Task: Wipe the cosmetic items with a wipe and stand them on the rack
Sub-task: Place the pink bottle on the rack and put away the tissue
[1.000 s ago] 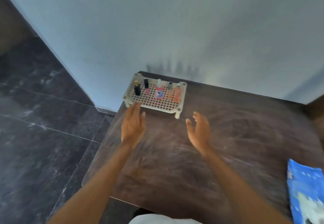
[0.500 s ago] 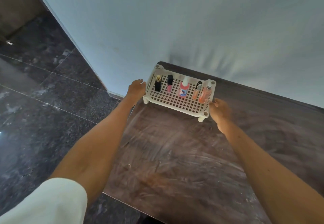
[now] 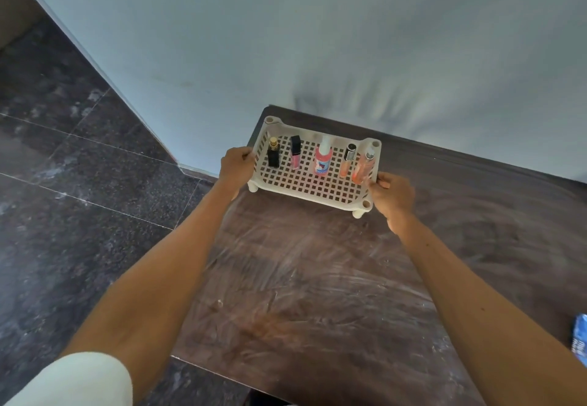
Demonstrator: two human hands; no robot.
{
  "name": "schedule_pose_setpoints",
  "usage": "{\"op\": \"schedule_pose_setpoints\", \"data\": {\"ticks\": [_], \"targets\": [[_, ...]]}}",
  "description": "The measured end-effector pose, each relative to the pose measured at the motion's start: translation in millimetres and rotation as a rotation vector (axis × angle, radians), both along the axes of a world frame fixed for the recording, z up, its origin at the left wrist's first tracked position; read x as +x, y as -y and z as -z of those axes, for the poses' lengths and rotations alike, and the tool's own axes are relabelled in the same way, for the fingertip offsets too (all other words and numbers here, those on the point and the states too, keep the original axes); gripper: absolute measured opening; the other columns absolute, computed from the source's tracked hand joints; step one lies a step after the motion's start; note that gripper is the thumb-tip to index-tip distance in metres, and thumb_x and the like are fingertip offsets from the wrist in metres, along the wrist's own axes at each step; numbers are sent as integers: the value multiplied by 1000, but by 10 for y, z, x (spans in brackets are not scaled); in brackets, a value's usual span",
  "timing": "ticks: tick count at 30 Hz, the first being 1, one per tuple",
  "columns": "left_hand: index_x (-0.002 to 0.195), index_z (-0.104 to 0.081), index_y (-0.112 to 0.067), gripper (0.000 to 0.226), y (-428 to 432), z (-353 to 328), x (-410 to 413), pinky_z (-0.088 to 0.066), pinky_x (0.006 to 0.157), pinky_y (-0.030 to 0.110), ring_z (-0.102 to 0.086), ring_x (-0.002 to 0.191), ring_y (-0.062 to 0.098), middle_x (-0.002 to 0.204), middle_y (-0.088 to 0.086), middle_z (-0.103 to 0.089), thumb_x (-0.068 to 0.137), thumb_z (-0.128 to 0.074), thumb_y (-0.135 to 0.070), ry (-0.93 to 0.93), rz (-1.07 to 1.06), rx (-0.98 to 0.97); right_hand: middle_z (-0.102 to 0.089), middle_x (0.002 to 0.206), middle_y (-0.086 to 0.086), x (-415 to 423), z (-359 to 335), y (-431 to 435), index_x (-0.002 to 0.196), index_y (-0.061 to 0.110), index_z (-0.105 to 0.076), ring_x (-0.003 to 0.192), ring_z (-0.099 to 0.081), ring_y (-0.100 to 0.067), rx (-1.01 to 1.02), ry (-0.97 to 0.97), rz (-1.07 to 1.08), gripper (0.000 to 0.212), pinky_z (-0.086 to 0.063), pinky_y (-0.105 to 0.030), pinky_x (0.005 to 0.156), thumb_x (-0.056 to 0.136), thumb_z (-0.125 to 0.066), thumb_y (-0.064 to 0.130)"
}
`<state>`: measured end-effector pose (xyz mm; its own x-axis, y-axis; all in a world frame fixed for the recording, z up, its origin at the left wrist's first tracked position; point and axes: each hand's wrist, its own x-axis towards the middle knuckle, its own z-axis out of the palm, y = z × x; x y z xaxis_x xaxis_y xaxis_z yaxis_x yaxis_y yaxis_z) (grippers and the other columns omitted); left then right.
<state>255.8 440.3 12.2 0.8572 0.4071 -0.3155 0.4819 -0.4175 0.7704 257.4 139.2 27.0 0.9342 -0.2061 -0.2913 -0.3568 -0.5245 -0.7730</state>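
A cream perforated rack [image 3: 305,185] on short legs stands at the far left corner of the dark wooden table [image 3: 317,278]. Several cosmetic items stand upright on it in a row: a black bottle with a gold cap [image 3: 273,153], a pink lip gloss with a black cap [image 3: 295,152], a pink spray bottle [image 3: 323,158], a slim orange tube [image 3: 347,160] and a peach bottle [image 3: 363,166]. My left hand [image 3: 236,166] grips the rack's left end. My right hand [image 3: 392,194] grips its right front corner. No wipe is in view.
A pale wall rises just behind the rack. Dark stone floor lies off the table's left edge. A blue packet [image 3: 579,339] pokes in at the right edge of the table. A white sleeve [image 3: 79,380] shows at the bottom left.
Both hands reached forward from open above the table and closed on the two ends of the rack. The view has moved closer to the rack.
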Motion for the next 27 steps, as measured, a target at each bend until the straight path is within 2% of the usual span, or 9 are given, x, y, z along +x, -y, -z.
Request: {"op": "schedule_pose_setpoints", "data": {"ticks": [3,6,9,12,16,20,23,27], "targets": [[108,-74,-14,34,182,-15,-88,-59,85,40,-70,97,24,100,6,-73,97,-43,-7,17,3,-17,-74,111,-6,-136,-74,160,118,11,-71,99,-71,-20,-15,6,14,24,-43,-1,47,97,-60,11],[105,-74,-16,32,406,-55,-188,-60,85,43,-69,90,22,86,-3,-70,98,-44,-8,37,15,-54,-76,106,-3,-285,-124,379,114,13,-73,89,-72,-14,-32,6,12,24,-46,-3,54,95,-58,10],[104,-75,-15,32,621,-86,-284,-61,83,42,-72,90,19,92,0,-74,99,-44,-10,47,44,-84,-75,94,3,-445,-174,626,106,13,-75,77,-66,-8,-69,-1,47,22,-49,-11,66,94,-56,9],[107,-75,-17,33,883,-140,-415,-60,79,37,-72,89,17,93,1,-75,99,-44,-10,56,66,-83,-73,86,5,-640,-216,902,100,17,-76,79,-68,-9,-75,-5,74,19,-51,-18,71,95,-58,12],[104,-76,-19,33,1244,-144,-645,-61,77,37,-72,86,18,90,0,-75,98,-45,-8,46,83,-109,-74,91,5,-936,-243,1273,105,18,-76,82,-68,-10,-101,8,73,18,-55,-27,82,95,-61,17],[106,-76,-19,33,1584,-151,-894,-61,80,39,-73,87,18,91,0,-76,98,-47,-9,33,85,-148,-69,88,9,-1221,-278,1600,111,18,-75,83,-65,-9,-111,-5,88,21,-50,-23,83,95,-62,18],[103,-76,-22,32,1784,-152,-1083,-61,79,38,-73,87,18,89,-1,-77,98,-47,-11,15,88,-170,-70,87,8,-1439,-295,1813,111,18,-75,84,-68,-11,-98,-6,108,21,-53,-25,82,94,-62,16],[103,-75,-23,32,1999,-179,-1337,-56,66,28,-73,85,17,90,-2,-77,100,-45,-11,-7,92,-212,-75,91,4,-1690,-269,2040,107,17,-75,82,-68,-11,-104,-10,102,19,-54,-26,80,94,-62,14]]}}
